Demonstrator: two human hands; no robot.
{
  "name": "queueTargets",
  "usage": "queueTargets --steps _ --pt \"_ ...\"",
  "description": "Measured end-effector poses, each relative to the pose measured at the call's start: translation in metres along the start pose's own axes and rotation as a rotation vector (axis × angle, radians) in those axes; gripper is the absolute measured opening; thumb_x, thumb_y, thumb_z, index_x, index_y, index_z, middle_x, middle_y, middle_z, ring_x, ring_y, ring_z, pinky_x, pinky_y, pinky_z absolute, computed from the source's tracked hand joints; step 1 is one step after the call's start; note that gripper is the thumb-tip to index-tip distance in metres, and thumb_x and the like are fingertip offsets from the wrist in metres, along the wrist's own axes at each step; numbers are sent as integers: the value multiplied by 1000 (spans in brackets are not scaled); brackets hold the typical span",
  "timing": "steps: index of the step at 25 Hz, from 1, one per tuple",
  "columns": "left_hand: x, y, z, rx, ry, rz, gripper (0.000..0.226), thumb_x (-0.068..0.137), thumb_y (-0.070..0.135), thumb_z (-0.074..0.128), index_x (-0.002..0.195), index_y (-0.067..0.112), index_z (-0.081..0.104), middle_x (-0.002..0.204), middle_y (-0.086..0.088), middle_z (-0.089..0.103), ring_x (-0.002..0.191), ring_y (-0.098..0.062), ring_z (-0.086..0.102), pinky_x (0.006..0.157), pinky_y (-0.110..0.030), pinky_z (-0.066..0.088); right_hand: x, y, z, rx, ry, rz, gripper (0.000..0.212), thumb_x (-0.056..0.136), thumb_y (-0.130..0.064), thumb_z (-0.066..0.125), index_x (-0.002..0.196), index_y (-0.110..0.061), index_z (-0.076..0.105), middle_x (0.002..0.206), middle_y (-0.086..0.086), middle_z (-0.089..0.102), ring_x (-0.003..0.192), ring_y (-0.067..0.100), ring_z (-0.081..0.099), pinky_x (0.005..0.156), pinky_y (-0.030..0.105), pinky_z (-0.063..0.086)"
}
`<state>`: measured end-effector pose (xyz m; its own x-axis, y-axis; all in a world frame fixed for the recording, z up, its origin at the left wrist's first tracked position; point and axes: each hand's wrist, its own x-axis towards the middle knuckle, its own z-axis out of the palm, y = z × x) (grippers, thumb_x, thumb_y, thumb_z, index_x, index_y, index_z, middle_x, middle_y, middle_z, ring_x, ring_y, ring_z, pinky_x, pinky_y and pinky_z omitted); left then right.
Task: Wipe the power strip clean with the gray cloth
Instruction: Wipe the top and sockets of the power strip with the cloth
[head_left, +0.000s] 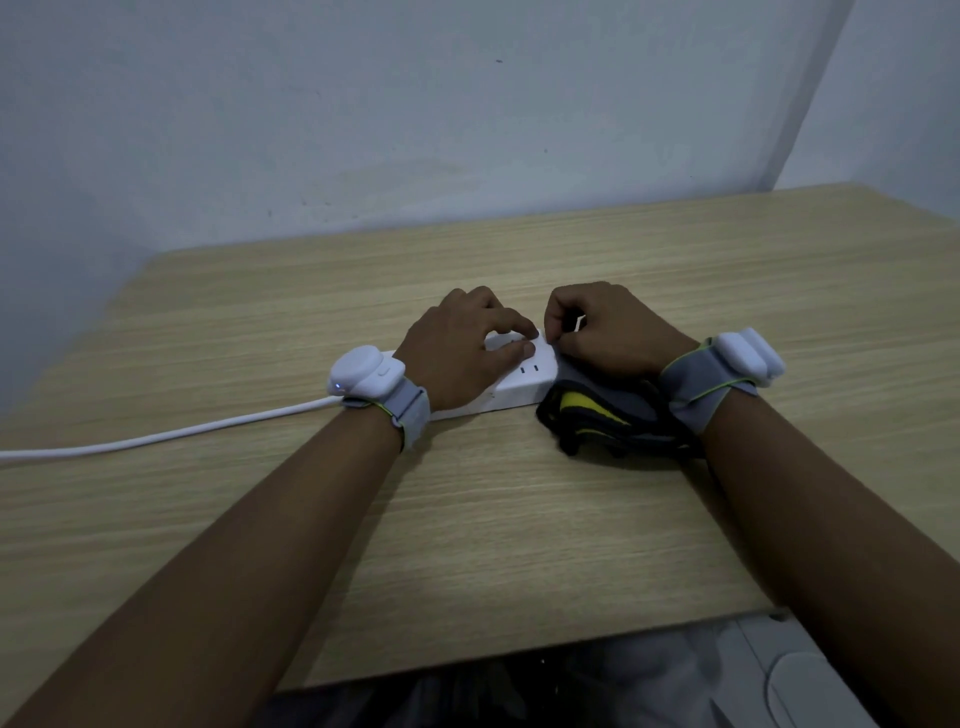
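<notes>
A white power strip (522, 385) lies across the middle of the wooden table (509, 525), and its white cable (156, 437) runs off to the left. My left hand (457, 353) rests on top of the strip, thumb and curled fingers holding it near its right end. My right hand (613, 332) is curled at the strip's right end and grips the gray cloth (626, 404). The cloth has black and yellow trim and bunches on the table under my right wrist. A small pale edge shows between my right fingers. Most of the strip is hidden under my left hand and wrist.
Both wrists wear white devices on gray straps. A pale wall rises behind the table and meets a side wall at the right corner. The table's front edge (519, 652) runs close to my body, with dark items and a white object below it.
</notes>
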<state>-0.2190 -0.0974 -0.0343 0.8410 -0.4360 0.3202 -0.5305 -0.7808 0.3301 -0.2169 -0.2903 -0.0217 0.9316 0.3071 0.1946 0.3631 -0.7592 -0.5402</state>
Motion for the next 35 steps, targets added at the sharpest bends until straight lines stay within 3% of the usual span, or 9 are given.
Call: queueTargets --steps 3,6,10,14,18,21,24,28,35 --pt "1 0 -1 -27 -8 -9 26 90 47 56 112 39 67 106 8 56 99 -15 46 76 -28 33 -5 1 -1 49 0 2 25 73 -2 59 70 -27 60 77 -7 63 74 14 57 67 23 44" --pt "0 0 -2 -61 -7 -10 25 89 46 57 111 39 68 104 10 54 100 -15 46 77 -29 35 -3 1 4 -5 148 7 18 75 -3 59 75 -21 60 79 -3 64 75 16 56 69 26 43" --pt "-1 1 -3 -62 -15 -15 25 89 46 57 110 39 67 105 10 55 101 -15 46 80 -30 37 -5 2 -3 57 1 30 22 72 -4 60 65 -25 58 71 -7 63 72 17 58 67 27 47" --pt "-1 0 -5 -110 -21 -21 22 87 42 61 107 38 69 104 9 56 99 -16 49 82 -33 42 -11 1 -5 72 62 -4 23 72 -3 62 68 -26 63 75 -3 67 65 4 56 67 24 43" --pt "-2 -4 -9 -245 13 -43 18 80 25 71 96 32 72 99 7 61 89 -14 57 78 -27 42 -16 -2 -21 198 -217 25 40 68 10 62 93 -21 71 98 8 66 69 12 60 63 25 50" --pt "-5 -6 -13 -419 127 -67 17 77 14 72 91 25 74 95 5 67 84 -13 61 73 -20 41 -18 -4 -25 128 -322 59 45 63 3 77 100 -22 65 101 -1 61 78 23 63 59 21 51" --pt "-13 -15 -25 -483 216 -102 14 78 15 72 86 26 74 92 6 70 80 -11 63 70 -18 42 -20 -12 -21 12 -254 32 43 58 -16 88 91 -24 61 97 -5 58 78 21 59 63 23 47" --pt "-35 -40 -38 -290 158 -141 12 81 27 72 93 29 75 99 6 67 89 -13 60 75 -25 40 -26 -16 -18 -64 -176 -33 41 57 -27 88 88 -24 62 105 1 50 88 21 57 80 37 51" --pt "-63 -60 -31 -495 172 -207 18 93 19 57 101 18 73 105 1 65 105 -18 57 93 -30 40 -34 -25 3 -95 5 -140 37 61 -28 85 86 -24 57 101 -1 47 80 15 50 73 34 48"
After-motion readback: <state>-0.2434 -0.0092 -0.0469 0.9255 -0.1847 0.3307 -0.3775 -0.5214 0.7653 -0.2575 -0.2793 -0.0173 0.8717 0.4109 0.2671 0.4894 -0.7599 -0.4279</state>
